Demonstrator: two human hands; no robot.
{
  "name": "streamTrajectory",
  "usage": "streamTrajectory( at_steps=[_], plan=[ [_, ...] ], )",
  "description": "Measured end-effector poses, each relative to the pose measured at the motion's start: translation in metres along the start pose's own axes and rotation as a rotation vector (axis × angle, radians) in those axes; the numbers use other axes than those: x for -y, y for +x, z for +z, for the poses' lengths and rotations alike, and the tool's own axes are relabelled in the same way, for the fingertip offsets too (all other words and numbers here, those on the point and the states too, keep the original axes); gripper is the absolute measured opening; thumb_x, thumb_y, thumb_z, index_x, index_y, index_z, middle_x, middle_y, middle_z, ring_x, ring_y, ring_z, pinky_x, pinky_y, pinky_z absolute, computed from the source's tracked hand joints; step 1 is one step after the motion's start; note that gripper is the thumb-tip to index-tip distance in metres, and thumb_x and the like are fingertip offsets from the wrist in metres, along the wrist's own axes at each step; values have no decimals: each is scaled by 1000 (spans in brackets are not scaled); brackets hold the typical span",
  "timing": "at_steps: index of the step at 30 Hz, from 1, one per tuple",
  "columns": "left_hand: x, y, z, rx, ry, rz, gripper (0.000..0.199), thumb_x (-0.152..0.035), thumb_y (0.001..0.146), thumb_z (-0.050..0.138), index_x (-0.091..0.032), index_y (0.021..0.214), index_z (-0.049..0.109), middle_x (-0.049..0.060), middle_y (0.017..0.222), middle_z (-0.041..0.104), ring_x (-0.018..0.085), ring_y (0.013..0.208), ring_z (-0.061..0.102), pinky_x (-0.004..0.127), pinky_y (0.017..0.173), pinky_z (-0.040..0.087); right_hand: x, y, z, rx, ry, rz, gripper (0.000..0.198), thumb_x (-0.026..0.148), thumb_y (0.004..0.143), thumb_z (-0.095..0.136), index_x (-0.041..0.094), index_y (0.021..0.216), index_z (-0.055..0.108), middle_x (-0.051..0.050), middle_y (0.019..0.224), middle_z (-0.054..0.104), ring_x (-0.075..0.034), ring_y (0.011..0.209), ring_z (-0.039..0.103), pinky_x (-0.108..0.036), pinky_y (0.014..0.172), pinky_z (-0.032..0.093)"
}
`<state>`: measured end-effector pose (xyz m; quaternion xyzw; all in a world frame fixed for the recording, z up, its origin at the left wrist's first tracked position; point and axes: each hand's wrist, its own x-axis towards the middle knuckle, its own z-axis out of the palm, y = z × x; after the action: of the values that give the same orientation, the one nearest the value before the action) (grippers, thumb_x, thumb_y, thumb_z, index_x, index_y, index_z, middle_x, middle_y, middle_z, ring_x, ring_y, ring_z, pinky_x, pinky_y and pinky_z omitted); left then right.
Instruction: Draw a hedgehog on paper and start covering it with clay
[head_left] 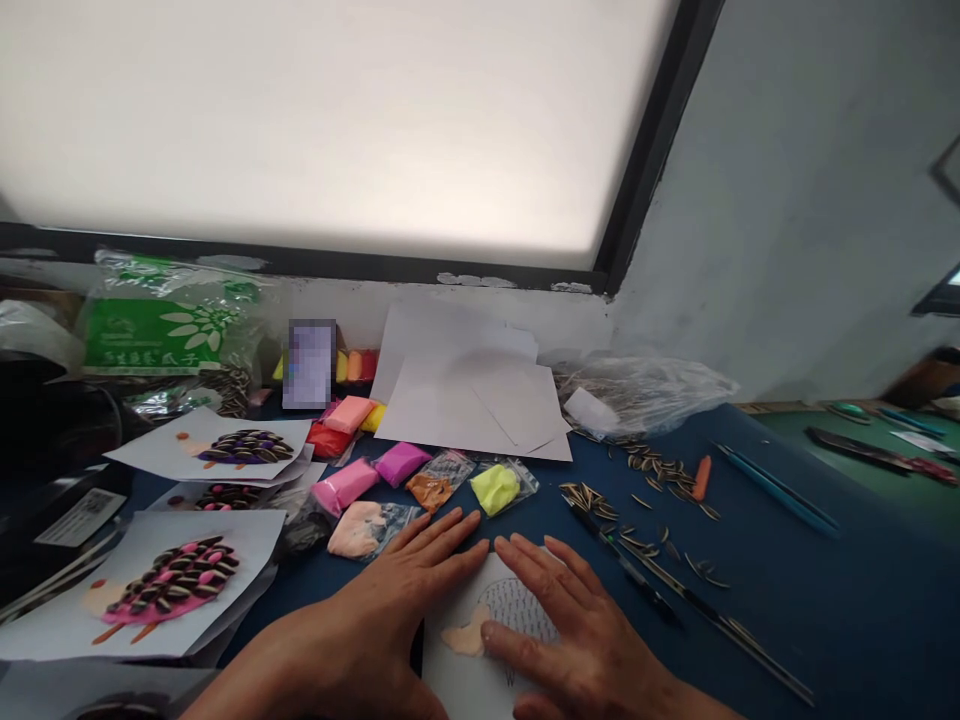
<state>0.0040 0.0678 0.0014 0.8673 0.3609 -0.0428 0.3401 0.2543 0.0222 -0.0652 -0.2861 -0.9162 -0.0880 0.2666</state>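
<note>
A white sheet of paper (457, 685) lies in front of me with a drawn hedgehog outline (517, 605) filled with short strokes. Flattened peach clay (463, 636) covers the drawing's head part. My left hand (375, 615) rests flat along the sheet's left and upper edge, fingers stretched out. Over the right side of the drawing, my right hand (577, 625) has its fingers spread, one fingertip at the clay's right edge. Just beyond my left fingers is an opened bag of peach clay (364, 528); yellow-green clay (496, 488) sits in a bag beyond both hands.
Finished hedgehog pictures with sunflower seeds (176, 585) lie at left. Bagged clay packs (349, 485), blank paper sheets (472, 400) and a green seed bag (161, 330) stand toward the wall. Loose seeds (660, 465), a pen (630, 570), tweezers (735, 635) and a blue tool (780, 490) lie at right.
</note>
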Motion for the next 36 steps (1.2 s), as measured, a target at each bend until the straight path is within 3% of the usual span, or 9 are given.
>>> streamTrajectory(
  at_steps=[11,15,24,28,31,36],
  plan=[
    [8,0,6,-51,-77,38,114,-54,63,85,-29,155,23,6,163,7,39,148,2,63,117,7,-1,-1,9,-41,-96,-122,48,64,95,46,29,126,59,-16,151,45,-34,138,43,-56,111,31],
    [10,1,9,-76,-101,54,112,-54,63,85,-32,155,24,5,163,8,39,148,2,63,117,7,0,2,7,-91,-56,-105,47,60,96,51,30,131,57,-17,154,42,-31,139,43,-53,112,33],
    [8,1,7,-54,-82,24,116,-55,60,86,-30,155,25,5,163,8,40,148,4,63,117,8,3,1,8,47,-81,-100,36,40,99,56,34,135,53,-13,154,43,-34,140,41,-58,108,38],
    [6,1,4,-54,-84,24,116,-56,59,87,-29,155,27,6,163,10,41,148,5,61,118,10,9,1,14,27,-80,-30,40,38,101,55,38,140,49,-10,154,44,-30,140,42,-54,109,40],
    [5,2,4,-55,-58,26,112,-57,62,85,-27,155,29,6,163,11,40,148,7,59,119,11,11,7,11,-29,-90,-34,38,39,102,52,39,140,50,-9,149,50,-27,140,43,-50,106,45],
    [4,1,6,-81,-43,43,110,-56,64,84,-27,154,29,6,163,12,39,148,10,57,119,13,11,19,-4,50,-137,-75,33,34,102,55,36,135,56,-5,142,59,-23,137,48,-43,105,49]
  ],
)
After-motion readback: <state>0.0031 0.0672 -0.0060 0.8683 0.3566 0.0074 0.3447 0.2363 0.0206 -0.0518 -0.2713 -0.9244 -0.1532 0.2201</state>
